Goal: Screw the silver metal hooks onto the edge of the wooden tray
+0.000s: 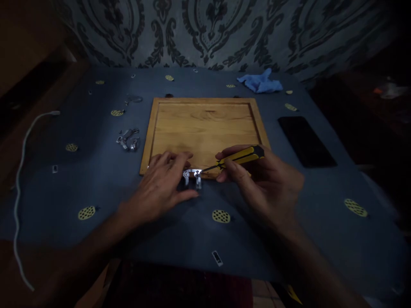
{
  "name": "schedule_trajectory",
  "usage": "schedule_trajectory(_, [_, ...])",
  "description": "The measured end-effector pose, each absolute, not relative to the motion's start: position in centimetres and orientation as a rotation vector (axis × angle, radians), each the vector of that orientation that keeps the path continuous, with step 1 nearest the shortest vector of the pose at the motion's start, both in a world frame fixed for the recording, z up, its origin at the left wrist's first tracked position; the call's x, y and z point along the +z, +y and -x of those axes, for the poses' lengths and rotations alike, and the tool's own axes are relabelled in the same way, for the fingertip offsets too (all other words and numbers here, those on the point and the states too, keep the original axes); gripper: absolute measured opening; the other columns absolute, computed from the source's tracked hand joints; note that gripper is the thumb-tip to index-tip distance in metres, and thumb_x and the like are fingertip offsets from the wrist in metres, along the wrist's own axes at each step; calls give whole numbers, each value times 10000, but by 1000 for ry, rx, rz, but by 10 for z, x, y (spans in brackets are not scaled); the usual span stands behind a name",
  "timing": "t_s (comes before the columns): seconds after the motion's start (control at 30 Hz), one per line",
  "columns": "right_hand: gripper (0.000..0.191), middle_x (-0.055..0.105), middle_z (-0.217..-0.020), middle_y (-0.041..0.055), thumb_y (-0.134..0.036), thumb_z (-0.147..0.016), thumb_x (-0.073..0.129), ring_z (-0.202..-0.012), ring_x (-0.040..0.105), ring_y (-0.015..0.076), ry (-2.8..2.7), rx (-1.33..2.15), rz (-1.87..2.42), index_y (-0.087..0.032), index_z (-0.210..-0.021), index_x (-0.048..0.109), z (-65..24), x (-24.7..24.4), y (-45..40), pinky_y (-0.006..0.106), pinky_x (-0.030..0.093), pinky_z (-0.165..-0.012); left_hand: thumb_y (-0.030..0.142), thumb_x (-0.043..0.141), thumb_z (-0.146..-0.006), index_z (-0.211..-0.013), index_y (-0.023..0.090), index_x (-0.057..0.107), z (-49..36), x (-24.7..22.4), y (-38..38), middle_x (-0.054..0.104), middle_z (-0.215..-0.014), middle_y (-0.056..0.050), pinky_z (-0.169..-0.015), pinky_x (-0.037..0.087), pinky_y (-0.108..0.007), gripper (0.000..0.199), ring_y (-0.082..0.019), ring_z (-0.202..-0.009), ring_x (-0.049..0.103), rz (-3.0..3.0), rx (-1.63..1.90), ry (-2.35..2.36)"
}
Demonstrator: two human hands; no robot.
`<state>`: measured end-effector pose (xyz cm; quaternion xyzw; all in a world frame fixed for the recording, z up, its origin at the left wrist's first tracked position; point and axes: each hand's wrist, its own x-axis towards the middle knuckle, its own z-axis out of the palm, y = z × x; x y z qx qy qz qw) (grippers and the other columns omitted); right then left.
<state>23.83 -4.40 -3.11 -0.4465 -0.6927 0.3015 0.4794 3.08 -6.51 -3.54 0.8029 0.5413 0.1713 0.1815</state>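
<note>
A framed wooden panel [205, 128] lies flat on the table. At its near edge sits a shiny metal fitting [192, 172] with two small arms hanging over the side; its exact kind I cannot make out. My left hand [162, 184] rests on the panel's near edge just left of the fitting. Its fingers lie flat on the wood and the thumb stretches out below the edge. My right hand [260, 179] is closed around the yellow and black handle of a screwdriver [239, 157]. The screwdriver slants down to the left, its tip at the fitting's right end.
Left of the panel lie several loose metal parts [129, 140]. A white cable [19, 184] runs along the table's left side. A black phone-like slab [306, 141] lies to the right, and a crumpled blue cloth [260, 81] at the back right, before the patterned wall [221, 34].
</note>
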Motion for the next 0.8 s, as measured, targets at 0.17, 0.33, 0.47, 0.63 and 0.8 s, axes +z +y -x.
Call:
schedule_trajectory(0.17, [101,740,-808,-19,-333,-973,665,-602,705,126,-1715,712,1091,-241,-998,697,-240,-32,-43,288,565,-643,351,871,-793,-1387,180,450,-20,-33,-64,690,-1201,-106,-1039,463,-487,748,-326,-1222,555,-2337,430,1488])
schedule_trajectory(0.33, [57,732,-758,-43,-260,-964,679,-641,715,121,-1770,632,1054,-243,-1016,695,-242,-32,-43,276,544,-693,323,845,-820,-1365,179,463,-21,-37,-63,688,-1222,-101,-1055,448,-484,680,-315,-1210,569,-2376,431,1462])
schedule_trajectory(0.47, [58,745,-810,-41,-230,-962,676,-621,709,109,-1770,646,1023,-245,-1016,691,-243,-32,-42,265,539,-657,289,805,-856,-1385,198,447,-21,-39,-65,700,-1200,-84,-1053,445,-485,646,-309,-1196,578,-2357,449,1469])
schedule_trajectory(0.63, [61,737,-792,-46,-238,-955,687,-603,706,109,-1770,648,1021,-241,-1015,692,-241,-30,-42,256,547,-630,261,796,-864,-1393,210,433,-20,-42,-65,713,-1185,-68,-1049,444,-474,644,-295,-1190,579,-2330,480,1459])
schedule_trajectory(0.8, [45,732,-775,-47,-236,-952,685,-587,702,111,-1774,620,1011,-237,-996,694,-241,-30,-41,253,552,-623,251,812,-848,-1401,225,446,-22,-44,-66,708,-1182,-57,-1053,442,-476,664,-289,-1184,582,-2272,512,1491])
